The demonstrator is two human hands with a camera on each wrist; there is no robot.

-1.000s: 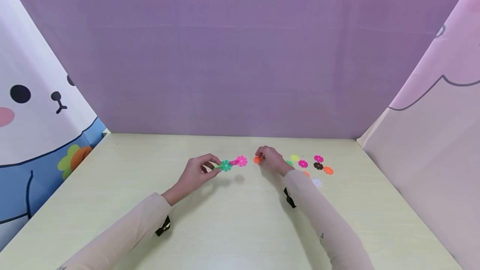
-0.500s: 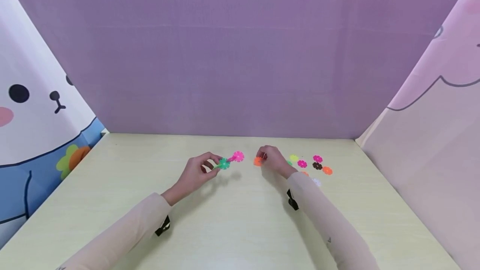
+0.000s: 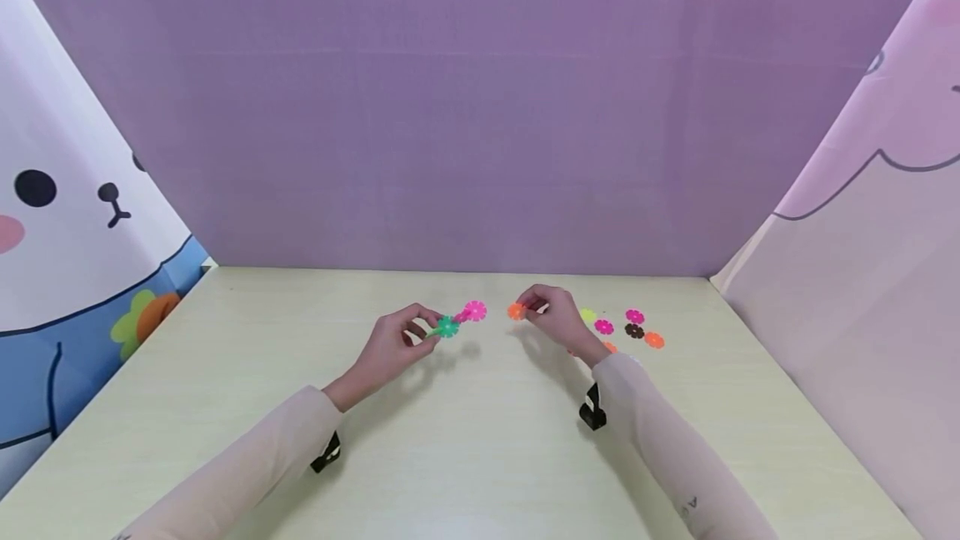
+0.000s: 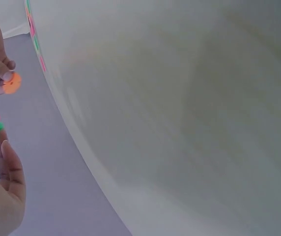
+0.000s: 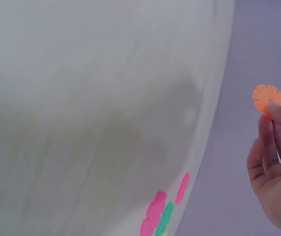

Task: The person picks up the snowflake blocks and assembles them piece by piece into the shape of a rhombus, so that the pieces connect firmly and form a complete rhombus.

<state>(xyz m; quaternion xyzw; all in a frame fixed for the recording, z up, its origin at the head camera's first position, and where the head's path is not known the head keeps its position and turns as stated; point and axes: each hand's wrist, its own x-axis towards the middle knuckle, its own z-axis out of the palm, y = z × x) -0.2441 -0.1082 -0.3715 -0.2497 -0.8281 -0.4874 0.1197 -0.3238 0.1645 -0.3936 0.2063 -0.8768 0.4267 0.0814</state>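
Observation:
My left hand [image 3: 390, 344] pinches a short chain of flower-shaped interlocking discs above the table. Its green disc [image 3: 447, 327] is by the fingertips, and a bright pink disc [image 3: 475, 311] sticks out at the far right end, with a darker pink piece [image 3: 462, 317] between them. Across a small gap, my right hand [image 3: 553, 315] holds an orange notched disc [image 5: 264, 97] between thumb and fingers. That disc faces the chain's pink end, apart from it. In the left wrist view, the left fingers [image 4: 13, 167] partly cover the chain.
To the right of my right hand, loose discs lie flat on the pale table [image 3: 465, 457]: yellow [image 3: 588, 315], magenta [image 3: 604, 327], dark brown [image 3: 634, 331] and orange [image 3: 655, 340] among them. My right forearm hides some. A purple panel [image 3: 465, 148] rises behind the table.
My right hand has risen slightly and shifted right, lifting the orange disc and turning it more to face the view. The chain in my left hand has tilted, its pink end moving up and left.

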